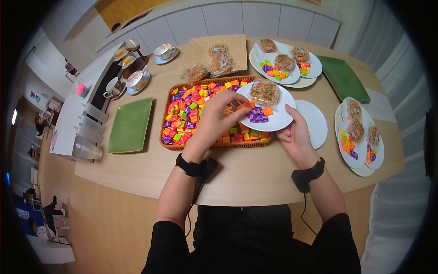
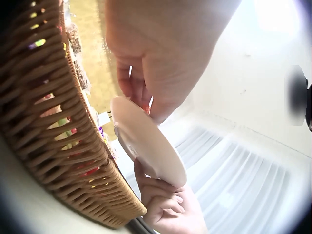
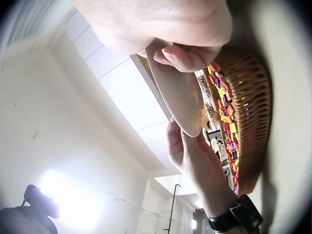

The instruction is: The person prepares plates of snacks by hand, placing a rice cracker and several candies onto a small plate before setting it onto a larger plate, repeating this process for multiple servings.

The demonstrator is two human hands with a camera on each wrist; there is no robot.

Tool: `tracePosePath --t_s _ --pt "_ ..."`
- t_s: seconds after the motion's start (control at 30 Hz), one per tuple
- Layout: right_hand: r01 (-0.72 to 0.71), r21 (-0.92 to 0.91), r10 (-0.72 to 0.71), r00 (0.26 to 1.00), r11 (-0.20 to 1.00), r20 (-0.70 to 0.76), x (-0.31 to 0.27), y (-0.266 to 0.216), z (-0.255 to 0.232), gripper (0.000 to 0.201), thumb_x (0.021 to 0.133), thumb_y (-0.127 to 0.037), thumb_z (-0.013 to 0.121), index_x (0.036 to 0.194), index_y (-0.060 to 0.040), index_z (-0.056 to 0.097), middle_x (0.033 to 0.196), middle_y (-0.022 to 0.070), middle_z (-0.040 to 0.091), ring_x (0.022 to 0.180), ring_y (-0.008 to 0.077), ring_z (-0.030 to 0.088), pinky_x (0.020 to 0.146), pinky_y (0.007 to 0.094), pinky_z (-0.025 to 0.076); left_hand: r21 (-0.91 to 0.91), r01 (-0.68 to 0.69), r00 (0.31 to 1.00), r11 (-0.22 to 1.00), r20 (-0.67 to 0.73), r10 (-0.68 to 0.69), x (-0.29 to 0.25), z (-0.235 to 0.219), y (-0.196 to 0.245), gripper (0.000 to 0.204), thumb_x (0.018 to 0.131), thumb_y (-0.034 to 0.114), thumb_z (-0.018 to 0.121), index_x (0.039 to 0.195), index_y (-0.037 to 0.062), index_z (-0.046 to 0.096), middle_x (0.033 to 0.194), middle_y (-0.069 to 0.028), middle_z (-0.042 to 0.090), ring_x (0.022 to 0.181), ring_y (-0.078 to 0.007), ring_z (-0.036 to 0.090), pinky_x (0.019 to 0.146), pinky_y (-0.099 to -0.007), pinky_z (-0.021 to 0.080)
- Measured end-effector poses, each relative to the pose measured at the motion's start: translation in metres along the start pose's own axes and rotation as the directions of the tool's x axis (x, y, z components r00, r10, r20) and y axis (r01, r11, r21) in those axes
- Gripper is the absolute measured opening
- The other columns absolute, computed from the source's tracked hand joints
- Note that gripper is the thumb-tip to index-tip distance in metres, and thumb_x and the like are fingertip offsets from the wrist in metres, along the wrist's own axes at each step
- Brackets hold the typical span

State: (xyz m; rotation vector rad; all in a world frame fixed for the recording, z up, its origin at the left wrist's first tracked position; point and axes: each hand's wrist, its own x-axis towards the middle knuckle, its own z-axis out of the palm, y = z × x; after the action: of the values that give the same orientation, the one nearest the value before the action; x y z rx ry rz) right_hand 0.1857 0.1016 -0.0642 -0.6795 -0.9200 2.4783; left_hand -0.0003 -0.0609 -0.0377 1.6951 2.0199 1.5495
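Observation:
My right hand (image 1: 295,133) grips the near right rim of a small white plate (image 1: 284,118), tilted and raised at the basket's right end. Lying on this plate are a clear-wrapped granola cake (image 1: 264,93), several purple wrapped candies (image 1: 258,117) and an orange one (image 1: 268,111). Over the plate's left side, my left hand (image 1: 216,118) pinches an orange wrapped candy (image 1: 249,104) between thumb and fingers. In the left wrist view the plate's pale underside (image 2: 151,144) hides what it carries. Below the left hand, a wicker basket (image 1: 169,147) holds many colourful wrapped candies (image 1: 182,114).
Another white plate (image 1: 312,123) lies right of the basket. Filled plates stand at the back right and on the right (image 1: 363,172). Green trays (image 1: 131,125) lie on both sides. Wrapped cakes (image 1: 196,72) sit behind the basket near a gold board (image 1: 191,50); teacups (image 1: 135,80) stand left.

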Motion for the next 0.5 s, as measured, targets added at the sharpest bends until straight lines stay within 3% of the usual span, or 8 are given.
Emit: tracePosePath --t_s 0.13,0.2,0.27,0.33,0.37,0.43,0.47,0.5 --pt "0.019 0.033 -0.019 1.000 0.999 0.003 0.001 -0.003 -0.001 0.021 0.100 -0.032 0.064 0.103 -0.0123 0.059 0.081 -0.0043 0.059 0.051 0.0038 0.037 0.041 0.0207 0.026 0.042 -0.044 0.990 0.998 -0.130 0.049 0.000 -0.002 -0.005 0.014 0.093 0.009 0.075 0.104 0.0016 0.071 0.098 -0.0070 0.072 0.088 -0.0147 0.067 0.080 -0.0296 0.054" --pt "0.038 0.042 -0.038 0.999 0.998 -0.011 -0.001 -0.007 0.000 0.021 0.100 -0.032 0.064 0.103 -0.0122 0.059 0.082 -0.0041 0.060 0.051 0.0040 0.037 0.041 0.0208 0.026 0.021 0.037 0.974 0.999 -0.226 -0.031 0.000 -0.003 -0.013 0.013 0.097 0.011 0.070 0.105 0.0013 0.069 0.097 -0.0077 0.071 0.089 -0.0150 0.067 0.081 -0.0304 0.054" --pt "0.054 0.050 -0.053 0.998 0.997 -0.022 0.001 -0.009 -0.001 0.020 0.100 -0.031 0.064 0.103 -0.0121 0.059 0.082 -0.0040 0.060 0.050 0.0042 0.038 0.041 0.0209 0.026 0.071 0.044 0.974 0.996 -0.227 -0.027 0.000 -0.007 -0.016 0.014 0.099 0.012 0.067 0.106 0.0003 0.067 0.097 -0.0074 0.071 0.090 -0.0136 0.067 0.080 -0.0303 0.054" --pt "0.091 0.067 -0.091 0.996 0.994 -0.008 0.004 -0.011 -0.007 0.020 0.100 -0.031 0.064 0.103 -0.0116 0.059 0.082 -0.0034 0.061 0.050 0.0045 0.038 0.040 0.0210 0.026 0.099 0.161 0.982 0.982 -0.117 -0.149 -0.002 -0.008 -0.015 0.015 0.097 0.011 0.068 0.107 -0.0002 0.068 0.097 -0.0076 0.072 0.090 -0.0140 0.068 0.079 -0.0314 0.054" --pt "0.094 0.067 -0.093 0.996 0.993 -0.011 0.004 -0.011 -0.008 0.020 0.100 -0.031 0.064 0.103 -0.0116 0.059 0.082 -0.0034 0.061 0.050 0.0045 0.038 0.040 0.0210 0.026 0.097 0.159 0.982 0.982 -0.114 -0.148 -0.004 -0.008 -0.018 0.015 0.097 0.011 0.068 0.107 -0.0002 0.068 0.097 -0.0076 0.072 0.090 -0.0140 0.068 0.079 -0.0314 0.054" --pt "0.090 0.098 -0.090 0.996 0.991 0.001 0.005 -0.013 -0.008 0.020 0.100 -0.030 0.064 0.104 -0.0110 0.059 0.082 -0.0032 0.061 0.050 0.0046 0.039 0.040 0.0211 0.026 0.137 0.079 0.960 0.987 0.256 -0.112 -0.006 -0.008 -0.025 0.017 0.093 0.009 0.071 0.107 0.0004 0.069 0.098 -0.0080 0.073 0.090 -0.0155 0.069 0.077 -0.0324 0.055" --pt "0.089 0.097 -0.089 0.996 0.991 0.003 0.005 -0.013 -0.007 0.020 0.100 -0.030 0.064 0.104 -0.0110 0.059 0.082 -0.0032 0.061 0.050 0.0046 0.039 0.040 0.0211 0.026 0.138 0.080 0.961 0.987 0.254 -0.113 -0.007 -0.008 -0.025 0.017 0.093 0.009 0.071 0.107 0.0004 0.069 0.098 -0.0080 0.073 0.090 -0.0155 0.069 0.077 -0.0324 0.055" --pt "0.088 0.087 -0.089 0.996 0.992 0.006 0.005 -0.013 -0.006 0.020 0.100 -0.030 0.064 0.104 -0.0111 0.059 0.082 -0.0032 0.061 0.050 0.0046 0.039 0.040 0.0210 0.026 0.109 0.085 0.931 0.990 0.344 -0.118 -0.008 -0.006 -0.025 0.018 0.090 0.008 0.073 0.107 0.0015 0.069 0.098 -0.0081 0.073 0.090 -0.0170 0.070 0.077 -0.0330 0.055"
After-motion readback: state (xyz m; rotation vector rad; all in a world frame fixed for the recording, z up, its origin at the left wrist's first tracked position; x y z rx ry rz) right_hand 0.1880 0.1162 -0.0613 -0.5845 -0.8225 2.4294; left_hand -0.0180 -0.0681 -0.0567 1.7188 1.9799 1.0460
